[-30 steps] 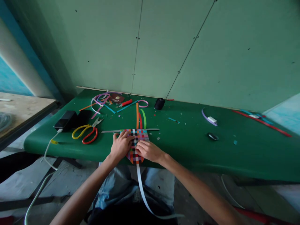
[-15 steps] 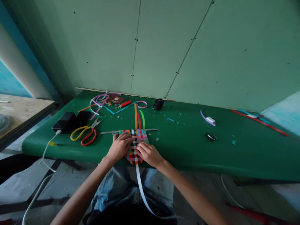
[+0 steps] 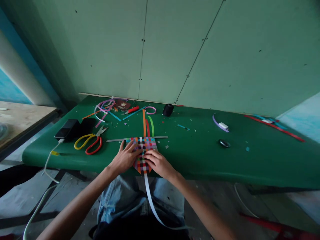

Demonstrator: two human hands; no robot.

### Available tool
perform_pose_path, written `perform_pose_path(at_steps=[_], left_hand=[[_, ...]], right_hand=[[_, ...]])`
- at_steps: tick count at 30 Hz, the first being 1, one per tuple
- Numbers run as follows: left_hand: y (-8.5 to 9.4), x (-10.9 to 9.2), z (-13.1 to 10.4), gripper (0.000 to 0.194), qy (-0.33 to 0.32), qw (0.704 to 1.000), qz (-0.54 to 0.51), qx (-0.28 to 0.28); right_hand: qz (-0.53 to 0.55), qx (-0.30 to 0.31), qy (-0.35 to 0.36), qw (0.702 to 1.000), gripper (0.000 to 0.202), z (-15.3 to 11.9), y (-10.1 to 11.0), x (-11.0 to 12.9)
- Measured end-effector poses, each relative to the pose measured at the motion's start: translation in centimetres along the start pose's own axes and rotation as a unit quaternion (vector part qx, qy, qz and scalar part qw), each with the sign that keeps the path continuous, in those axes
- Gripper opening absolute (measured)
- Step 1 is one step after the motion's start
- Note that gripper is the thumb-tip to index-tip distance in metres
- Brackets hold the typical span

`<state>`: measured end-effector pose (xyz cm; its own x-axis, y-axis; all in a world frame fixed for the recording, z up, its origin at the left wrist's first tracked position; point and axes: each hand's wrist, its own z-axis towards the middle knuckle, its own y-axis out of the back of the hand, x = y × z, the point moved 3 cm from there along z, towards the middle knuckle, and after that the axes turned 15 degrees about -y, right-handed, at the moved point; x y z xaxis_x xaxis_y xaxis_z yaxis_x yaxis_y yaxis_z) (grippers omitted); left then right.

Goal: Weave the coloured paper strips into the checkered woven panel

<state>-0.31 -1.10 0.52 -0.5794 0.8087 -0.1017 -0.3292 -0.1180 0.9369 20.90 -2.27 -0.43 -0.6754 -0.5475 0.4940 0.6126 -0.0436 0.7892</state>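
A woven piece of multicoloured checked strips point(image 3: 141, 144) lies near the table's front edge. From its lower tip a long white strip point(image 3: 149, 196) hangs over my lap. Orange point(image 3: 144, 120), red point(image 3: 148, 128) and green point(image 3: 151, 126) strip ends stick out of its far side. A grey strip point(image 3: 116, 140) crosses its top edge. My left hand point(image 3: 125, 156) rests on the weave's left half, fingers spread. At the right half, my right hand point(image 3: 158, 162) has its fingers bent together, tips near the middle of the weave. What those fingertips pinch, if anything, is hidden.
To the left lie scissors point(image 3: 93, 141) with yellow and red handles and a black device point(image 3: 67, 130) on a white cable. Behind are a red-handled cutter point(image 3: 133, 109), loose strips and a black thread spool point(image 3: 168, 109). A dark oval object point(image 3: 224, 143) lies right.
My left hand has slid slightly left and its fingers have spread on the weave. The right fingertips have shifted slightly up. The whole view has moved a little.
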Motion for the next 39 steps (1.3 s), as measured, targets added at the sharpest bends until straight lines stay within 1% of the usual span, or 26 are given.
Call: perform_pose_path(at_steps=[2, 3, 4, 5, 6, 7, 8, 9, 10, 11, 12, 13, 14, 15, 16, 18, 20, 23, 25, 28, 31, 34, 36, 39], left_hand=[[-0.1, -1.3, -1.7, 0.044, 0.041, 0.995, -0.05, -0.074], [-0.3, -2.2, -2.9, 0.039, 0.081, 0.983, -0.095, -0.134], [-0.6, -3.3, -4.2, 0.034, 0.139, 0.959, -0.144, -0.201], [-1.3, -4.4, -5.5, 0.03, 0.196, 0.926, -0.202, -0.25], [-2.2, -5.6, -6.6, 0.028, 0.246, 0.891, -0.268, -0.272], [-3.4, -6.8, -7.4, 0.027, 0.294, 0.849, -0.342, -0.277], [-4.6, -7.9, -7.7, 0.03, 0.324, 0.804, -0.425, -0.262], [-5.7, -8.9, -7.8, 0.035, 0.349, 0.754, -0.493, -0.258], [-6.5, -9.4, -7.7, 0.038, 0.372, 0.711, -0.531, -0.27], [-7.1, -9.7, -7.6, 0.041, 0.395, 0.675, -0.552, -0.288], [-7.6, -9.8, -7.3, 0.043, 0.414, 0.643, -0.564, -0.311], [-7.8, -9.7, -7.1, 0.046, 0.428, 0.617, -0.57, -0.333], [-8.0, -9.6, -6.9, 0.047, 0.435, 0.598, -0.575, -0.351], [-7.9, -9.4, -6.8, 0.048, 0.434, 0.586, -0.581, -0.361], [-7.7, -9.1, -6.8, 0.048, 0.429, 0.583, -0.587, -0.364], [-6.9, -8.6, -7.0, 0.046, 0.413, 0.596, -0.59, -0.355], [-5.5, -8.0, -7.2, 0.043, 0.398, 0.616, -0.591, -0.335], [-2.8, -7.3, -7.0, 0.042, 0.362, 0.634, -0.615, -0.297], [-1.1, -6.8, -6.8, 0.044, 0.349, 0.636, -0.628, -0.283], [0.6, -6.5, -6.5, 0.048, 0.36, 0.62, -0.644, -0.268], [1.5, -6.6, -6.3, 0.049, 0.358, 0.608, -0.663, -0.249], [1.8, -7.0, -6.2, 0.05, 0.343, 0.603, -0.68, -0.237], [1.9, -7.2, -6.3, 0.049, 0.337, 0.606, -0.679, -0.239], [1.9, -7.3, -6.4, 0.046, 0.324, 0.621, -0.673, -0.239]], right_hand=[[0.011, -0.013, -0.004, 1.0, 0.021, 0.0, -0.3, 0.1], [0.016, -0.022, -0.007, 1.0, 0.021, -0.1, -0.5, 0.2], [0.018, -0.033, -0.01, 0.999, 0.021, -0.3, -0.7, 0.4], [0.017, -0.042, -0.012, 0.999, 0.022, -0.6, -0.9, 0.6], [0.013, -0.05, -0.013, 0.999, 0.022, -0.9, -1.3, 0.9], [0.006, -0.056, -0.014, 0.998, 0.022, -1.3, -1.6, 1.3], [-0.002, -0.059, -0.014, 0.998, 0.023, -1.8, -2.1, 1.8], [-0.01, -0.058, -0.013, 0.998, 0.025, -2.3, -2.6, 2.3], [-0.018, -0.051, -0.009, 0.999, 0.026, -2.8, -3.2, 2.8], [-0.024, -0.046, -0.005, 0.999, 0.027, -3.3, -3.6, 3.3], [-0.026, -0.051, -0.005, 0.998, 0.028, -3.7, -3.9, 3.8], [-0.026, -0.053, -0.01, 0.998, 0.027, -4.0, -4.1, 4.1], [-0.024, -0.049, -0.012, 0.998, 0.026, -4.1, -4.0, 4.3], [-0.018, -0.031, -0.009, 0.999, 0.025, -4.0, -3.8, 4.5], [-0.008, -0.009, -0.001, 1.0, 0.024, -3.7, -3.4, 4.7], [0.017, 0.037, 0.016, 0.999, 0.028, -2.7, -2.1, 4.8], [0.033, 0.073, 0.023, 0.996, 0.03, -1.1, -0.4, 4.9], [0.071, 0.124, 0.039, 0.989, 0.022, 1.3, 2.0, 5.3], [0.107, 0.167, 0.04, 0.979, 0.017, 2.6, 3.3, 5.9], [0.149, 0.243, 0.004, 0.959, 0.012, 3.9, 4.5, 6.6], [0.19, 0.3, -0.048, 0.934, 0.012, 4.8, 5.1, 6.7], [0.22, 0.342, -0.064, 0.911, 0.013, 5.4, 5.4, 6.5], [0.221, 0.358, -0.059, 0.905, 0.012, 5.7, 5.5, 6.5], [0.199, 0.365, -0.051, 0.908, 0.01, 5.8, 5.8, 6.9]])
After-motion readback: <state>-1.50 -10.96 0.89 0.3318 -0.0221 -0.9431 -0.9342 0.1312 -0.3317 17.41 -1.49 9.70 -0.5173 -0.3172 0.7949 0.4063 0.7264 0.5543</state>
